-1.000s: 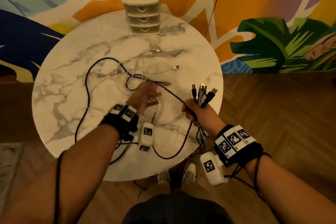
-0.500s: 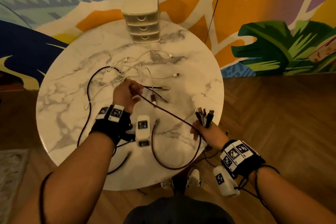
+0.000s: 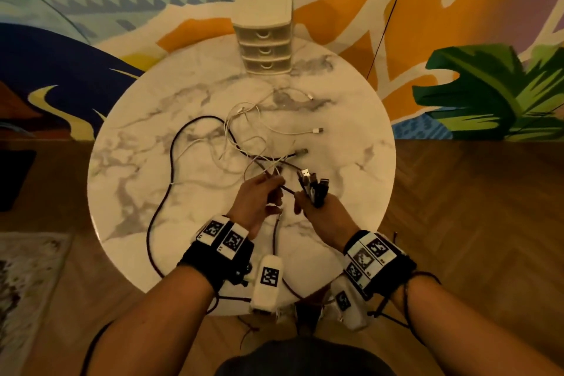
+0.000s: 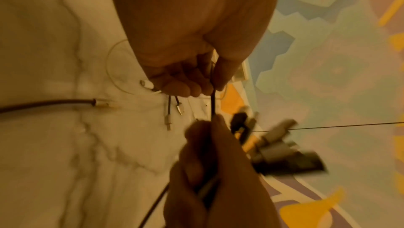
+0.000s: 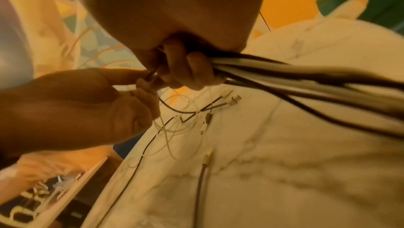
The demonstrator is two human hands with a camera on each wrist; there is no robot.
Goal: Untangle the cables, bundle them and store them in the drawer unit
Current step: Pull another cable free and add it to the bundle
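Note:
A tangle of thin white and dark cables (image 3: 253,137) lies mid-table. My left hand (image 3: 274,185) pinches a dark cable (image 3: 288,190) at its near edge; the left wrist view shows that cable (image 4: 213,104) running down from my fingertips (image 4: 188,88) to my right hand (image 4: 218,171). The right hand (image 3: 305,201) grips a bundle of plug ends (image 3: 314,185) that stick up from the fist, while its thumb and forefinger also take the dark cable. In the right wrist view the gathered cables (image 5: 284,76) trail right from that hand. The drawer unit (image 3: 264,27) stands at the table's far edge, drawers closed.
The round marble table (image 3: 137,192) sits against a painted wall. A long dark braided cable (image 3: 171,162) loops over its left half and off the near edge. A maroon cable end (image 3: 278,218) lies between my wrists. Wooden floor surrounds the table; a rug (image 3: 27,284) is at left.
My hands have come together: the left drew back from the tangle towards me with the dark cable, and the right moved left and forward with its plug bundle to meet it.

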